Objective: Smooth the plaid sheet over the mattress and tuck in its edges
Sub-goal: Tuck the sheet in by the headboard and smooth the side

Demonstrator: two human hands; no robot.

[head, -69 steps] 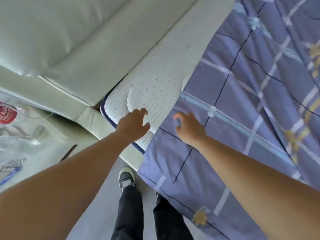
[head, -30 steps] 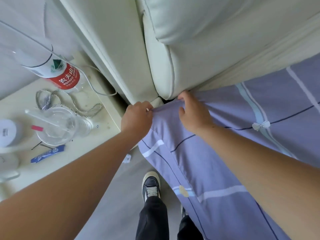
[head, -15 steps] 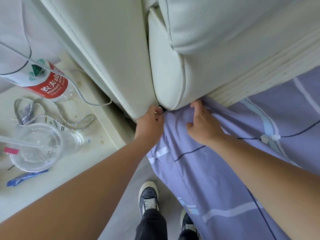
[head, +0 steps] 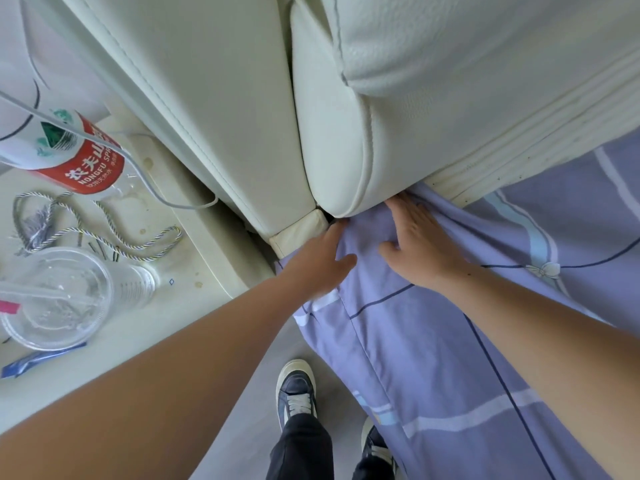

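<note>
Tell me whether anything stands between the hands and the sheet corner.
Nothing visible does. The left hand and right hand both lie flat on the sheet at its corner, right up against the headboard cushion.

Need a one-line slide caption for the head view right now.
Left hand and right hand press the plaid sheet flat at the corner under the cream headboard.

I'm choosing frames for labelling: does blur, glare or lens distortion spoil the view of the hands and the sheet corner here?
Head view: soft, even daylight, no glare on the plaid sheet; left hand and right hand are sharp, with faint shadows beneath; the wide lens bows the headboard seams and stretches the forearms; the water bottle at the left edge is cropped.
</note>
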